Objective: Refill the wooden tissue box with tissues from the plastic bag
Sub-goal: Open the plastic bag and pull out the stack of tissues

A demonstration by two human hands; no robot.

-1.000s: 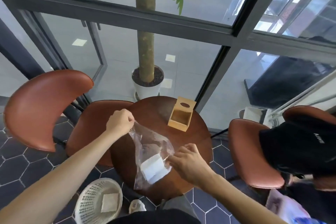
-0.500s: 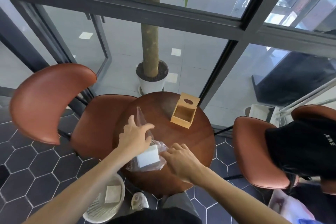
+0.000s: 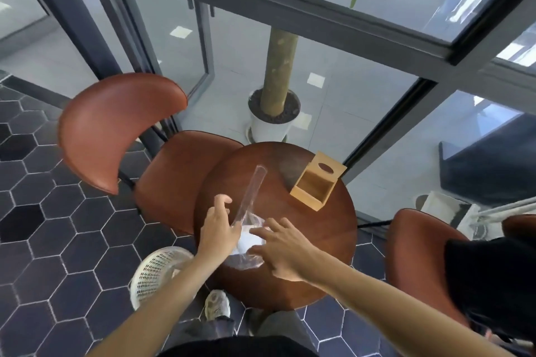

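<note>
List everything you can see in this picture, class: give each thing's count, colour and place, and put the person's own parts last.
round table: one, dark brown, centre
wooden tissue box: one, light wood, open, far right part of the table
plastic bag: one, clear, on the table near edge, between the hands
tissues: one white stack, inside the bag
chairs: two, reddish brown, left and right of the table
potted tree: one, white pot, behind the table
basket: one, white, on the floor at left
left hand: on the bag
right hand: fingers spread, on the bag
</note>
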